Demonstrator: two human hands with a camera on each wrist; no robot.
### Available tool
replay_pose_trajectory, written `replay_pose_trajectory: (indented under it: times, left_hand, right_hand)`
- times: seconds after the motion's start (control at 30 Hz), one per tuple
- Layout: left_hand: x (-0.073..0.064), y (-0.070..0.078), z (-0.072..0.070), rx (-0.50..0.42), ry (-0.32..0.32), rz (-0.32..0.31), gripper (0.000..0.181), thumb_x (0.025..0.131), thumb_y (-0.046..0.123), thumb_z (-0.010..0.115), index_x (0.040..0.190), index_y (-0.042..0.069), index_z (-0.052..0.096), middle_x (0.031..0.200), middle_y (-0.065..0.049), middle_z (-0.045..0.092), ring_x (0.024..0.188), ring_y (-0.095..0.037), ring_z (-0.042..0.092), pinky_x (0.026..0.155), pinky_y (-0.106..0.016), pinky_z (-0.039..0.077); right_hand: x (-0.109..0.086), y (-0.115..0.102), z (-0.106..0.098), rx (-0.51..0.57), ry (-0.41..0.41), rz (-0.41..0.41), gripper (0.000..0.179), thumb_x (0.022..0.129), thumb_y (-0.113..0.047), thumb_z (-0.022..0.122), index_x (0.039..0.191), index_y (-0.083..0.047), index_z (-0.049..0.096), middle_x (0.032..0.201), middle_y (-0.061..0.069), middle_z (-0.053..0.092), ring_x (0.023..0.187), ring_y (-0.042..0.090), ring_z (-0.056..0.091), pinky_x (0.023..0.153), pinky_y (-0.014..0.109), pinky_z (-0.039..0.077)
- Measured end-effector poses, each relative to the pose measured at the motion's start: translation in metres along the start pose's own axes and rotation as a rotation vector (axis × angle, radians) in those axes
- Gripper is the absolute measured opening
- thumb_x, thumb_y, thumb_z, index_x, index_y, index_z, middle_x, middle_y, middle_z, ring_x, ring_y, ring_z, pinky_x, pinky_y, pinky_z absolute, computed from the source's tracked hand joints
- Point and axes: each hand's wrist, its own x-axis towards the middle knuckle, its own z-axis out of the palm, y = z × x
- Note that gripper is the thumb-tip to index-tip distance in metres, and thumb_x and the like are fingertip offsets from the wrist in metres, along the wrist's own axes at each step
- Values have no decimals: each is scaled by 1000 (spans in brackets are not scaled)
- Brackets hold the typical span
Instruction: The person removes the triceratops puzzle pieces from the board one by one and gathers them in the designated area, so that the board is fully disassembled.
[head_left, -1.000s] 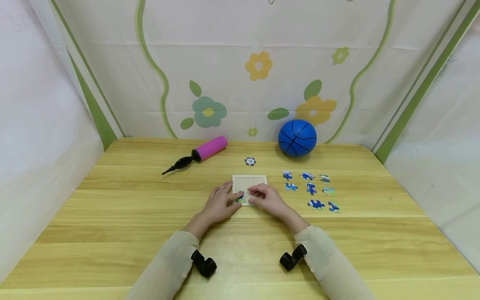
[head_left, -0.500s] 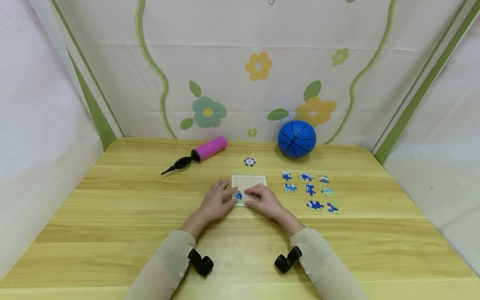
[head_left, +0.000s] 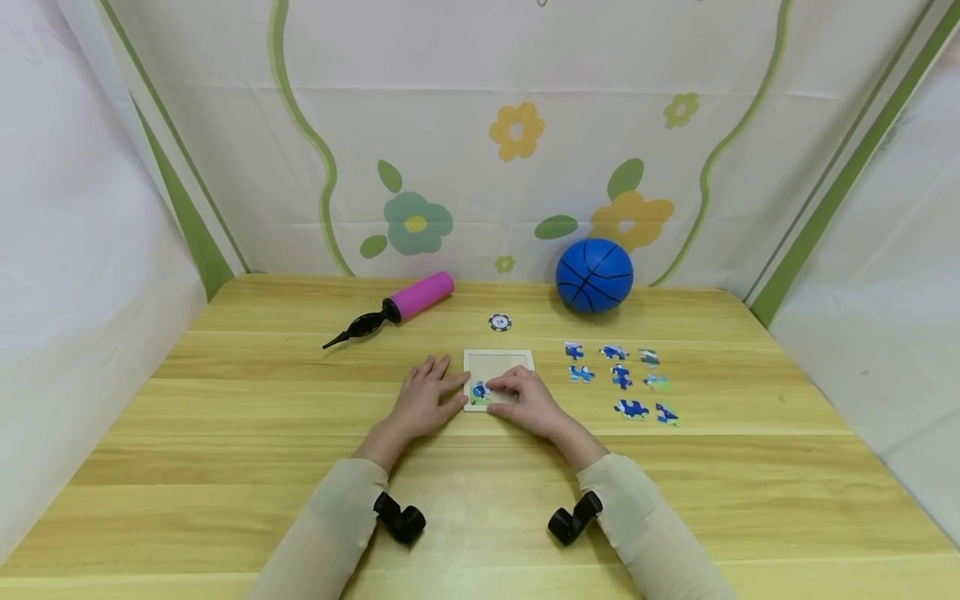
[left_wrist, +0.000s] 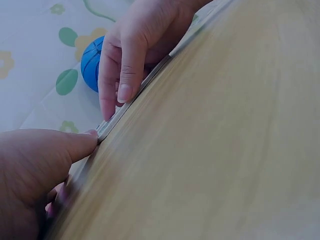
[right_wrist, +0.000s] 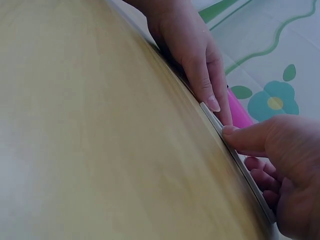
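A small jigsaw puzzle piece (head_left: pixel 480 391) in blue, white and green lies in the lower left corner of a pale square puzzle tray (head_left: pixel 467 358). My right hand (head_left: pixel 529 402) is over the tray, with its index finger and thumb apart at the piece's right side. My left hand (head_left: pixel 422 402) rests at the tray's left edge, fingers spread and mostly straight. In the left wrist view, the left thumb (left_wrist: pixel 82 145) touches the edge of the tray. The right wrist view shows the right thumb (right_wrist: pixel 237 132) above the tray, which is seen nearly edge-on.
Several loose puzzle pieces (head_left: pixel 621 377) lie on the wooden table (head_left: pixel 480 517) to the right. Behind the tray is a round chip (head_left: pixel 499 322). A pink and black hand pump (head_left: pixel 405 307) lies at the back left, and a blue ball (head_left: pixel 594 276) sits at the back right.
My left hand has drawn back leftward from the puzzle piece to the tray's edge. My right hand has shifted slightly left, up to the piece, which now shows more fully.
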Motion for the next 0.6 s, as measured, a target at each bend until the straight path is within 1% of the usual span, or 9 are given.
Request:
replay_pose_trajectory:
  times: [0.17, 0.3, 0.4, 0.53, 0.6]
  left_hand:
    - [0, 1, 0, -5, -8, -2, 42, 87, 37, 48, 125, 21, 48, 138, -15, 23, 126, -34, 10, 99, -49, 6]
    - [0, 1, 0, -11, -6, -8, 42, 86, 37, 49, 125, 21, 48, 138, -15, 23, 126, -34, 10, 99, -48, 5]
    - [1, 1, 0, -13, -2, -7, 42, 86, 36, 49, 125, 21, 48, 138, -15, 23, 126, -34, 11, 99, -48, 5]
    - [1, 2, -1, -16, 2, -4, 42, 86, 36, 50, 124, 21, 49, 137, -15, 24, 126, -34, 11, 99, -49, 6]
    - [1, 2, 0, -14, 7, 0, 41, 86, 36, 50, 124, 21, 49, 137, -16, 24, 126, -35, 12, 99, -49, 7]
  right_hand:
    - [3, -3, 2, -32, -8, 24, 28, 70, -16, 72, 95, -9, 63, 86, -3, 48, 78, 13, 44, 71, 28, 38]
    - [3, -5, 3, -42, 2, 19, 30, 69, -17, 72, 94, -7, 60, 86, -2, 49, 78, 13, 45, 71, 28, 38]
    - [3, -7, 4, 6, 21, 24, 29, 69, -14, 72, 93, -8, 56, 84, -2, 51, 74, 13, 45, 67, 28, 39]
    - [2, -9, 4, 91, 33, 61, 27, 70, -9, 71, 91, -10, 55, 79, -2, 53, 69, 13, 46, 61, 27, 39]
    - [2, -10, 4, 116, 35, 76, 26, 70, -8, 70, 91, -10, 55, 78, -2, 54, 67, 13, 46, 61, 26, 39]
